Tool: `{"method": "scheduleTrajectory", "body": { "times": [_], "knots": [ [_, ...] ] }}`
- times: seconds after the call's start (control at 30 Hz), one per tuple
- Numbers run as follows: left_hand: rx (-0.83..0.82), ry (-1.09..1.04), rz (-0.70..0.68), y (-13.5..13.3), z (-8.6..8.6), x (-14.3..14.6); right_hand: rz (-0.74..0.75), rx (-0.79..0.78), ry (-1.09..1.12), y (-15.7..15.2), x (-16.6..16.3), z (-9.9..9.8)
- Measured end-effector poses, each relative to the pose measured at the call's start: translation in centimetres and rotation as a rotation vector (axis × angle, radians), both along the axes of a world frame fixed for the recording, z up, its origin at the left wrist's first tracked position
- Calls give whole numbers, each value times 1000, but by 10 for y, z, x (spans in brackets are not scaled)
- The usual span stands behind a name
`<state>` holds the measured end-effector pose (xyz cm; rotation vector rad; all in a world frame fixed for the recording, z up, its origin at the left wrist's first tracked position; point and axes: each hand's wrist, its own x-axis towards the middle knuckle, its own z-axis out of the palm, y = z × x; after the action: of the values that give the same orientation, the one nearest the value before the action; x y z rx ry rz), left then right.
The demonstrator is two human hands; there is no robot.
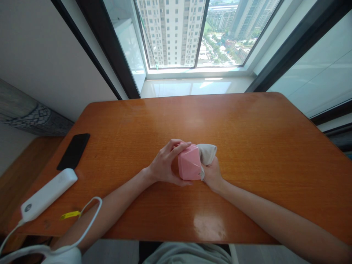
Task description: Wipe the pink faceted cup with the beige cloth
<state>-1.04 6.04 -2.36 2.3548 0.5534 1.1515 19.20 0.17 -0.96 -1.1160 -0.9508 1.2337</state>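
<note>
A small pink faceted box (pixel 189 163) is held up over the middle of the wooden table (pixel 176 121). My left hand (pixel 167 161) grips it from the left, fingers over the top and thumb beneath. On its right side, my right hand (pixel 213 174) holds a pale grey-white cloth (pixel 207 153) against the box. The right fingers are mostly hidden behind the cloth and the box. Whether the box has an opening cannot be seen from here.
A black phone (pixel 73 151) lies at the table's left edge. Nearer is a white power strip (pixel 49 194) with a white cable (pixel 93 216) and a yellow tag (pixel 70 215) close to my left forearm. Beyond the far edge is a window (pixel 192 36).
</note>
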Motion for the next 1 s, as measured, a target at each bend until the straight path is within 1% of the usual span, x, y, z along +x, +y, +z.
{"method": "scheduleTrajectory", "body": {
  "times": [0.2,0.37,0.7,0.9,1.0],
  "knots": [
    [-54,-30,-32,1,1,1,-7,20,-28,0,0,1],
    [-183,-53,-75,3,-1,2,-58,7,-71,-1,0,-2],
    [-399,-62,-128,4,2,1,-41,23,-126,-1,0,0],
    [-541,6,-97,3,6,0,-77,52,-208,-2,1,-5],
    [-601,47,-106,3,10,-1,-65,67,-224,-3,1,-7]
  ]
}}
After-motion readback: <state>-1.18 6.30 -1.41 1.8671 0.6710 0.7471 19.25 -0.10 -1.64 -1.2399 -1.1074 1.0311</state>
